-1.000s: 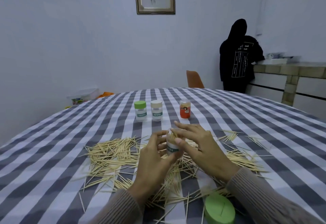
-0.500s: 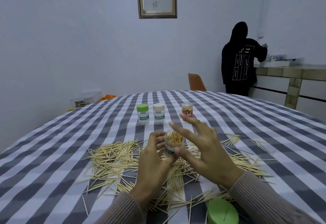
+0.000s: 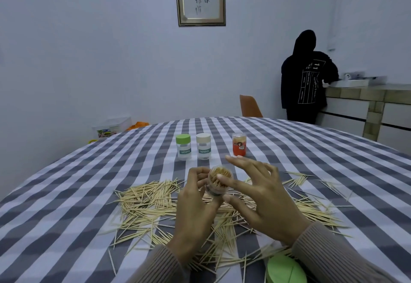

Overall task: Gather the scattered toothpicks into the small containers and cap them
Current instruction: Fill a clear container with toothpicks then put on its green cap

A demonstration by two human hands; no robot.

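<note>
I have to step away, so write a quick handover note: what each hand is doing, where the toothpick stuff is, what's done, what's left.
Left hand grips an open jar packed with toothpicks.
Right hand is open, one finger on the jar's rim.
Green lid lies at the near table edge.
Three capped jars stand beyond: green-capped jar, cream-capped jar, red jar.
Loose toothpicks cover the cloth.
Left: gather them, then cap the held jar.

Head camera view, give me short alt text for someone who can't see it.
The left hand holds an open container packed with toothpicks while the right hand touches its rim, above loose toothpicks on a checked tablecloth.
</note>
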